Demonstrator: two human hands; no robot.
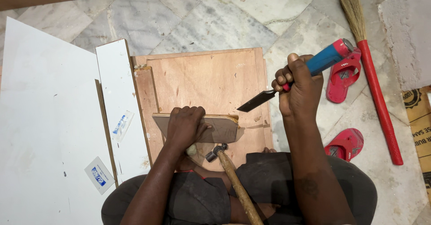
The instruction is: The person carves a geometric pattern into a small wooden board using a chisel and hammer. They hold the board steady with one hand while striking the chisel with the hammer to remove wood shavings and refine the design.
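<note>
Two red slippers (pixel 343 72) on marble floor (pixel 215 14) beside plywood board (pixel 211 79).

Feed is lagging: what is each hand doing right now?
Left hand: closed over the small plywood piece, holding it upright.
Right hand: closed on the blue-handled chisel.

Bare forearms, no sleeves visible, dark grey, possibly black, garment over lap
</note>
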